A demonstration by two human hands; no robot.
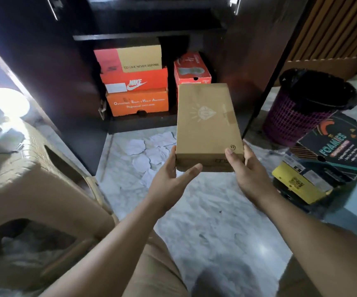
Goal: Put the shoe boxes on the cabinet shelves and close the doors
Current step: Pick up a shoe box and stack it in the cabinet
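Observation:
I hold a plain brown shoe box (207,123) in mid-air in front of the open dark cabinet (51,82). My left hand (173,174) cups its near left corner from below, and my right hand (248,168) grips its near right corner. On the bottom shelf stand three stacked boxes: a tan-and-red one (130,58), an orange Nike box (134,82) and an orange box (136,101) under it. A red box (191,69) sits to their right, just beyond the brown box. A dark Foamies box (334,146) lies on the floor at right, over a yellow box (297,185).
Both cabinet doors stand open, the right one's edge (265,88) close to the held box. A purple bin with a black liner (306,106) stands at right. A beige plastic stool (34,183) fills the left. Crumpled white papers (149,151) lie on the marble floor.

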